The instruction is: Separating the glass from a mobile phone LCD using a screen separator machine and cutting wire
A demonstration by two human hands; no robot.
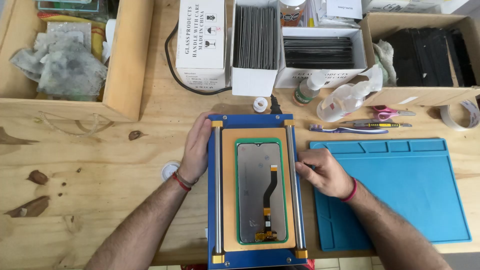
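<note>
Centrally, a blue heating plate (256, 121) with an orange pad sits on the wooden table (100, 175), and every place below is told from it. On the pad lies a phone screen panel (261, 192), back side up, grey with a black flex cable snaking down it, seated in a green frame. Two metal rods (217, 190) run along the plate's long sides, capped with brass ends.

The left hand (196, 150) lies flat against the plate's left edge, fingers stretched up toward the far left corner, clasping nothing, only pressing on the side of the plate. The right hand (325, 172) rests at the plate's right edge, fingers curled and their tips touching the right rod about midway along; whether it pinches the rod or merely rests on it cannot be told. Both wrists wear a red band.

Just right of the plate lies a blue silicone work mat (400, 200). Beyond the plate's far right corner are a toothbrush (347, 130), a yellow-handled tool, pink-handled scissors (390, 112) and two spray bottles (345, 97). A small white cap (259, 104) stands just behind the plate. Further back are white boxes (255, 45) filled with dark glass sheets. Far to the left stands a wooden crate (125, 60) holding grey rags, and a roll of tape (460, 114) lies far to the right.
</note>
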